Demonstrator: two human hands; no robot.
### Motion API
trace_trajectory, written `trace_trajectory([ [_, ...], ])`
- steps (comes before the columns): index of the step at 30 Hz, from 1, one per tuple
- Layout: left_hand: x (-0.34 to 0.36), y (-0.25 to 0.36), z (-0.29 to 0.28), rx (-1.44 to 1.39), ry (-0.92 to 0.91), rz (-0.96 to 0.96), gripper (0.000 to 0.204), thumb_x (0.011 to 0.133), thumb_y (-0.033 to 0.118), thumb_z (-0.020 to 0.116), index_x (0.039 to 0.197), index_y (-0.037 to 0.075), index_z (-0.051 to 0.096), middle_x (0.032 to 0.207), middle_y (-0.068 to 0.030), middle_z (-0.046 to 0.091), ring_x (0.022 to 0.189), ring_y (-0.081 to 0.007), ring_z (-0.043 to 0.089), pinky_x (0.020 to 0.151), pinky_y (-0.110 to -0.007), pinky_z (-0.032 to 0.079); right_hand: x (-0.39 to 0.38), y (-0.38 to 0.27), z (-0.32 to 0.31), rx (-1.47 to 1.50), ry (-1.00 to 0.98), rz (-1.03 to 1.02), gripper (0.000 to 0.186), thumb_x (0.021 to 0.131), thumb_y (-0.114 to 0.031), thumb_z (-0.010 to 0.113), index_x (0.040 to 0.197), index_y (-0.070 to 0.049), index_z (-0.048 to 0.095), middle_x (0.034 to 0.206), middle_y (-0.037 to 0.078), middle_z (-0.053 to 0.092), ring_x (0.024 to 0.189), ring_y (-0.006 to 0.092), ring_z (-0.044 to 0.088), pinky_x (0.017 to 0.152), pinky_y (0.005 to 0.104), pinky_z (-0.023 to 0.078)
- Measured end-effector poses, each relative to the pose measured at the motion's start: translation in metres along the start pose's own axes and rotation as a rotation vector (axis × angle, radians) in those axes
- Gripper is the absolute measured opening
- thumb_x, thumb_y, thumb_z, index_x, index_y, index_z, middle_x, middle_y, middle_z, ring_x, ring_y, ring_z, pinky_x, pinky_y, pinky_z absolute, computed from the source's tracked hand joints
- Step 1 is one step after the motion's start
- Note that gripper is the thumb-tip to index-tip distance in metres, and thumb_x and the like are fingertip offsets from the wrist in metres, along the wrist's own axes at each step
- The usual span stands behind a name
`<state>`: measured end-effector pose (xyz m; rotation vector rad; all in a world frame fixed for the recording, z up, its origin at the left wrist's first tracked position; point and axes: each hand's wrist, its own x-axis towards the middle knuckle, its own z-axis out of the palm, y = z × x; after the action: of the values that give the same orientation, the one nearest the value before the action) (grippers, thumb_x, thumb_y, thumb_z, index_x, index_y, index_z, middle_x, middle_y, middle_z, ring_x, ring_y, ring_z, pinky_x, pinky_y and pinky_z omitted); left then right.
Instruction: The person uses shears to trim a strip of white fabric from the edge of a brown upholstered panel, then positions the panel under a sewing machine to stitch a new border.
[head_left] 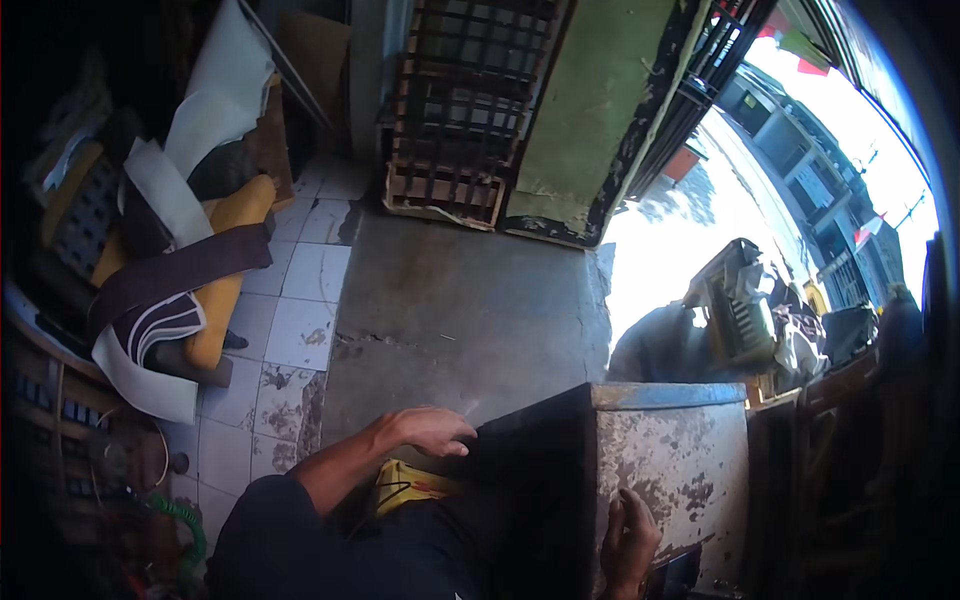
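Beside one peeling, blue-edged cabinet (pixel 680 445), the right hand (pixel 630 528) is curling half-bent, its grip I cannot tell; the left hand (pixel 437 430) is hanging, thumb and fingers slightly apart, near one yellow object (pixel 405 476). Beyond, one green panel (pixel 590 120) is standing.

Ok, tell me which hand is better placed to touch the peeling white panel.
Likely the right hand: in the picture it overlaps the peeling white panel; the left hand is farther left.

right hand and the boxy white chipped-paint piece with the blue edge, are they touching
Cannot tell. In the head view, the right hand overlaps the boxy white chipped-paint piece with the blue edge, but neither contact nor a gap shows plainly.
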<state>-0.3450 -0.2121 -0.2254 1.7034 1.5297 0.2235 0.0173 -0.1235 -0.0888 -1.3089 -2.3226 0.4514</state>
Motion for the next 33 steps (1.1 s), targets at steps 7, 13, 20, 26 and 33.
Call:
trace_trajectory([
  [7, -0.156, -0.308, 0.108, -0.938, 1.38, -0.91, 0.03, 0.098, 0.022, 0.066, 0.124, 0.006, 0.069, 0.104, -0.0093, 0.075, 0.087, -0.0234, 0.074, 0.075, -0.036, 0.059, 0.092, -0.009, 0.073, -0.014, -0.241, -0.18, 0.025, 0.095, -0.004, 0.064, 0.119, 0.0, 0.072, 0.104, 0.02, 0.076, 0.098, 0.0377, 0.076, 0.084, 0.0437, 0.058],
  [13, -0.381, -0.399, 0.148, -1.255, 2.185, -1.031, 0.033, 0.105, 0.04, 0.059, 0.13, 0.018, 0.059, 0.115, -0.0012, 0.059, 0.095, -0.0175, 0.063, 0.077, -0.036, 0.053, 0.139, 0.033, 0.103, -0.029, -0.185, -0.289, 0.02, 0.096, -0.004, 0.063, 0.113, -0.003, 0.073, 0.099, 0.017, 0.076, 0.089, 0.0336, 0.075, 0.075, 0.0415, 0.057],
  [20, -0.46, -0.428, 0.105, -1.682, 2.267, -0.786, 0.086, 0.102, 0.055, 0.061, 0.165, 0.007, 0.027, 0.169, -0.0109, 0.032, 0.148, -0.0244, 0.043, 0.119, -0.048, 0.038, 0.174, 0.07, 0.115, -0.075, -0.276, -0.057, 0.017, 0.104, -0.016, 0.064, 0.119, -0.01, 0.07, 0.084, 0.011, 0.073, 0.07, 0.0197, 0.066, 0.065, 0.0372, 0.053],
  [26, -0.48, -0.455, 0.094, -1.722, 2.302, -0.721, 0.08, 0.096, 0.068, 0.065, 0.159, 0.023, 0.045, 0.164, -0.0047, 0.043, 0.156, -0.0269, 0.034, 0.123, -0.053, 0.029, 0.169, 0.019, 0.104, -0.081, -0.188, -0.016, 0.012, 0.103, -0.013, 0.063, 0.11, -0.007, 0.07, 0.075, 0.011, 0.066, 0.064, 0.0196, 0.061, 0.06, 0.0376, 0.048],
  [33, -0.491, -0.505, 0.079, -1.672, 2.291, -0.708, 0.058, 0.099, 0.062, 0.064, 0.147, 0.031, 0.052, 0.143, 0.0033, 0.059, 0.134, -0.0204, 0.053, 0.1, -0.045, 0.039, 0.14, 0.137, 0.072, -0.139, -0.219, 0.063, 0.015, 0.103, -0.012, 0.063, 0.115, -0.006, 0.07, 0.074, 0.01, 0.068, 0.064, 0.0165, 0.065, 0.059, 0.0335, 0.051],
])
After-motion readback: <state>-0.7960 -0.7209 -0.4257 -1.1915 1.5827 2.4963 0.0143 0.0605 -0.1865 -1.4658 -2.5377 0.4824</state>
